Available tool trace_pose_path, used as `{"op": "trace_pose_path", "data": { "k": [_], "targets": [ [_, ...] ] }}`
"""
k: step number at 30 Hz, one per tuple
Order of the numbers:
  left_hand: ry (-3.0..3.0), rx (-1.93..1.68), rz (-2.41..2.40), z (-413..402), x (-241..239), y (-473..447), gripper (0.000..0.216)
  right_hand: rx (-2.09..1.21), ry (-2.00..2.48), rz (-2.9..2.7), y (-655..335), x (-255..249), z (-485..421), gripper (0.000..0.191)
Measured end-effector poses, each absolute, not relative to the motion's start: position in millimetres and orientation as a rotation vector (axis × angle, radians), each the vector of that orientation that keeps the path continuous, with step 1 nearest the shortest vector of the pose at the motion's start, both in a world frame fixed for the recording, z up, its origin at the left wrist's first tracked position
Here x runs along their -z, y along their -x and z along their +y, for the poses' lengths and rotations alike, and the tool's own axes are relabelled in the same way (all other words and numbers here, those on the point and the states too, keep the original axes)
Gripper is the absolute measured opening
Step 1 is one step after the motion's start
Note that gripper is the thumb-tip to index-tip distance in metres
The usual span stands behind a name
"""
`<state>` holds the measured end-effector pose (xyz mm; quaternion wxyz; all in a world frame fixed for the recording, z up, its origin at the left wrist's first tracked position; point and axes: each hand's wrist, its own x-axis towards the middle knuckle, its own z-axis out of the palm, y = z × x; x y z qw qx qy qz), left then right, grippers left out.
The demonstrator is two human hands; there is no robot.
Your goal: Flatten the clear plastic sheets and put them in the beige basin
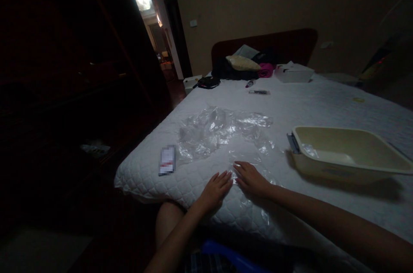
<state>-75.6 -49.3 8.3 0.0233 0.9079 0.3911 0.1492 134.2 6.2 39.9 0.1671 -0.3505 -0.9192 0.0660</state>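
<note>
Both hands lie side by side near the front edge of a white quilted bed (145,174). My left hand (215,189) is flat with its fingers stretched out, beside clear plastic sheeting. My right hand (251,178) rests palm down on the near part of the clear plastic (254,159), fingers spread. The fingertips of the two hands point toward each other with a small gap between. Crumpled, shiny plastic (213,129) spreads over the bed beyond them. To the left lies a phone (167,160) with its screen blurred out.
A cream plastic bin (342,170) with a grey handle stands on the right, a bit of clear plastic inside. Farther back are a white box (293,73), a pink roll (266,70), a cushion (243,63), a small packet (259,92) and a black bag (208,82).
</note>
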Motion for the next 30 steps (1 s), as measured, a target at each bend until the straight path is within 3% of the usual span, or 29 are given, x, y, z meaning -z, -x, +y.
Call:
{"op": "trace_pose_path", "data": {
  "k": [6,14,21,30],
  "targets": [
    [-2.796,-0.467,1.214,-48.9,-8.1,74.4,0.071,-0.156,0.893,-2.718,-129.7,-42.0,6.1,0.038],
    [-2.787,-0.433,1.250,-49.3,-8.2,74.1,0.065,-0.123,1.078,-2.740,-126.3,-47.0,12.6,0.020],
    [-2.814,-0.399,1.253,-48.0,-7.2,73.8,0.066,-0.176,1.002,-2.559,-133.6,-51.3,19.1,0.025],
    [-2.875,-0.623,1.268,-51.0,-3.6,74.9,0.055,0.073,0.591,-2.641,-165.5,-58.3,-28.4,0.022]
  ]
}}
